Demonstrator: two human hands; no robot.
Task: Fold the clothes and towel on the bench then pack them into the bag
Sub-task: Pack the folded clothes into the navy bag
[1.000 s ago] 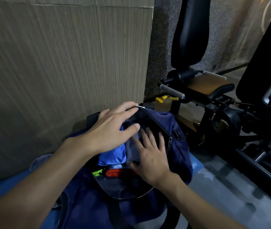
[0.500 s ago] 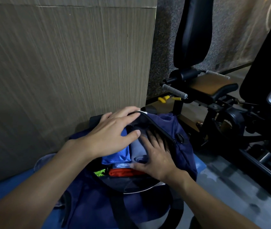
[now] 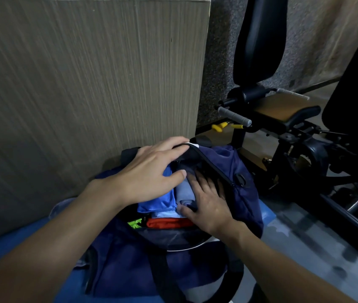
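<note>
A navy duffel bag (image 3: 245,193) lies unzipped on the blue bench (image 3: 3,252). Inside it sit a folded bright blue garment (image 3: 158,203), a grey folded cloth (image 3: 183,192), a white piece (image 3: 165,214), a red item (image 3: 167,223) and a neon green patch (image 3: 134,224). My left hand (image 3: 151,173) lies flat over the blue garment, its fingertips reaching the bag's far rim. My right hand (image 3: 206,200) presses down on the grey cloth, fingers straight and pushed under the zipper edge.
A tall brown panel (image 3: 86,84) stands right behind the bag. A black gym machine (image 3: 283,119) with a padded seat, grey handle and yellow pins fills the right side. Grey floor (image 3: 318,248) lies to the right of the bench.
My right hand has slid deeper into the bag, pushing the grey cloth further under the zipper edge. My left hand has stayed on the blue garment.
</note>
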